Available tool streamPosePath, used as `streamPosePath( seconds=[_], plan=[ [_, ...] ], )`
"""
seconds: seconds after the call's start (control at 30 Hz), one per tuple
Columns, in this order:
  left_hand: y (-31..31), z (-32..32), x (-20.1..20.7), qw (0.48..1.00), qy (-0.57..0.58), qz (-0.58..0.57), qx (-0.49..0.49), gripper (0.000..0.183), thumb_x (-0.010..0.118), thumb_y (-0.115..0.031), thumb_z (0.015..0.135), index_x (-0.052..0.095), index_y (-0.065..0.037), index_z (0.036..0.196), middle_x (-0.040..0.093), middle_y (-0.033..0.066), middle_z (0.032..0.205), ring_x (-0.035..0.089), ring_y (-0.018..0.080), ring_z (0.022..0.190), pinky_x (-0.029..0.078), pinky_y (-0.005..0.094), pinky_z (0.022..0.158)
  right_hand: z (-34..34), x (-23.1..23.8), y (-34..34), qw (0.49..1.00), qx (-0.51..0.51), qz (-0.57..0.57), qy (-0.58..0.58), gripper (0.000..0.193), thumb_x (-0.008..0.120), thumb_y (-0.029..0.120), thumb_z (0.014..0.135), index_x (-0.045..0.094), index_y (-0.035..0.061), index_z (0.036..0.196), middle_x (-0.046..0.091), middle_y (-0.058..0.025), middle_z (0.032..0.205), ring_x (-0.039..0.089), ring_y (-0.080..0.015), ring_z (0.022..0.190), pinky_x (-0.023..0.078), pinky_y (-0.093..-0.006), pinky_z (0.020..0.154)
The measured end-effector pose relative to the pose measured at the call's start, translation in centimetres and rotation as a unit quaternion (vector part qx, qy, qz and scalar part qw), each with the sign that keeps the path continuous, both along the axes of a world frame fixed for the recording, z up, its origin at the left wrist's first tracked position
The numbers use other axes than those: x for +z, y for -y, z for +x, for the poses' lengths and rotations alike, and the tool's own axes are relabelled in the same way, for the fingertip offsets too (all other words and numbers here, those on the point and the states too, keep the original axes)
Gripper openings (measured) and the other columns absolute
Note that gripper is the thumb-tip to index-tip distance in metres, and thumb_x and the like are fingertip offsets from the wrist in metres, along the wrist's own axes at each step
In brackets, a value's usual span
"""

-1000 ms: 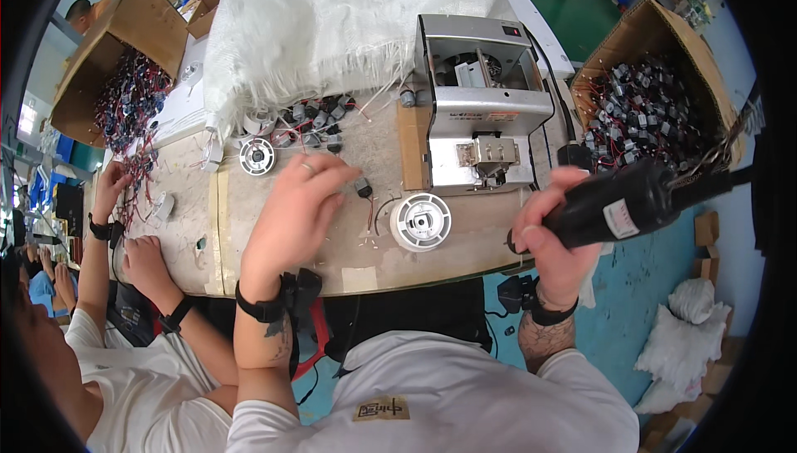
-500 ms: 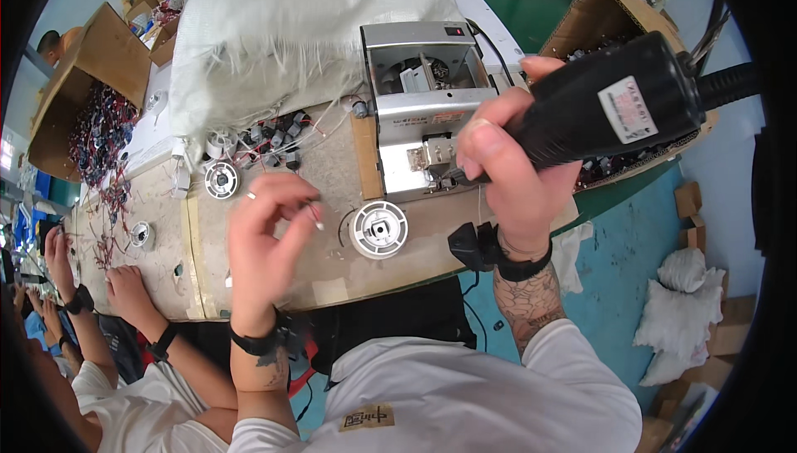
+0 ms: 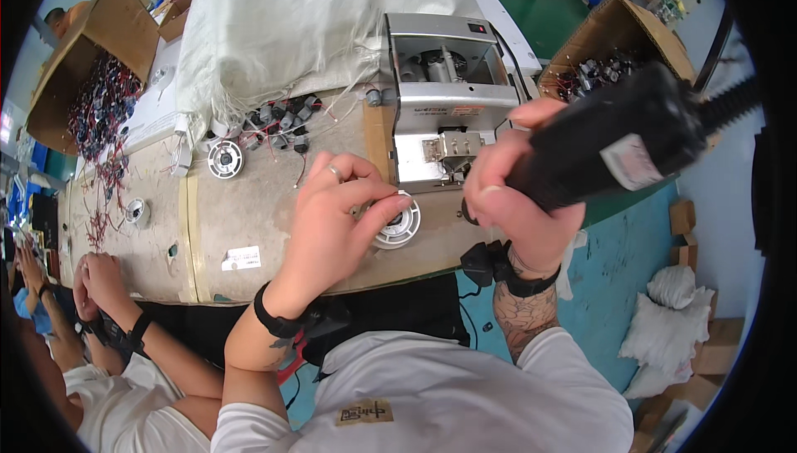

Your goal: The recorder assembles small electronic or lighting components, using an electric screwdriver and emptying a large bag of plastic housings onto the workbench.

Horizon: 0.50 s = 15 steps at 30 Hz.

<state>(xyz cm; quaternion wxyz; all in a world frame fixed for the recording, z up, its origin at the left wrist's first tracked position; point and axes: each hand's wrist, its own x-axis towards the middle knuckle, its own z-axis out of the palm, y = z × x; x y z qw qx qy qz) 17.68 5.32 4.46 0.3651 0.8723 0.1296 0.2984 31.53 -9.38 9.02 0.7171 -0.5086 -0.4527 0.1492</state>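
Observation:
My right hand (image 3: 540,225) grips a thick black electric screwdriver (image 3: 602,142), held above the bench's right end with its tip toward the front of a grey metal machine (image 3: 452,109), likely a screw feeder. My left hand (image 3: 328,225) is closed in a pinch over a round white slotted plastic part (image 3: 411,227) on the bench. Whatever sits between those fingertips is hidden. Part of the white piece is covered by the fingers. A similar white round part (image 3: 225,159) lies farther left, beside a pile of small grey components with wires (image 3: 282,125).
A white woven sack (image 3: 324,21) covers the back of the bench. Cardboard boxes of wired parts stand at left (image 3: 108,25) and right (image 3: 656,34). A co-worker's hands (image 3: 101,283) rest at the left bench edge. A small white cup-like part (image 3: 137,212) and a paper label (image 3: 241,259) lie nearby.
My left hand has moved right, onto the round white part. The small red-and-white piece seen at its fingertips is now hidden. The screwdriver has dropped slightly and turned. The co-worker's hands have come together.

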Motion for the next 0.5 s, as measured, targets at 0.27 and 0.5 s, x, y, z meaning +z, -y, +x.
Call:
streamPosePath(
  seconds=[0.27, 0.5],
  plan=[
    [0.7, 0.2, 0.8, 0.995, -0.002, 0.092, 0.028, 0.014, 0.078, -0.010, 0.072, 0.067, -0.003, 0.071, 0.055, 0.0075, 0.077, 0.049, 0.0278, 0.079, 0.042, 0.0380, 0.067, -1.0, 1.5, -1.1, 0.997, 0.028, 0.063, -0.018, 0.069, 0.068, 0.003, 0.078, 0.028, -0.0018, 0.134, 0.050, -0.0068, 0.065, 0.049, -0.0165, 0.047, 0.043, -0.0308, 0.043],
    [1.2, 0.0, -0.6, 0.991, 0.012, 0.111, 0.071, 0.020, 0.076, -0.009, 0.074, 0.060, -0.003, 0.084, 0.056, 0.0109, 0.090, 0.050, 0.0298, 0.082, 0.042, 0.0388, 0.072, -2.5, 1.9, -2.9, 0.994, 0.060, 0.071, -0.053, 0.069, 0.067, 0.004, 0.080, 0.027, -0.0018, 0.135, 0.050, -0.0064, 0.065, 0.049, -0.0165, 0.049, 0.044, -0.0308, 0.046]
  ],
)
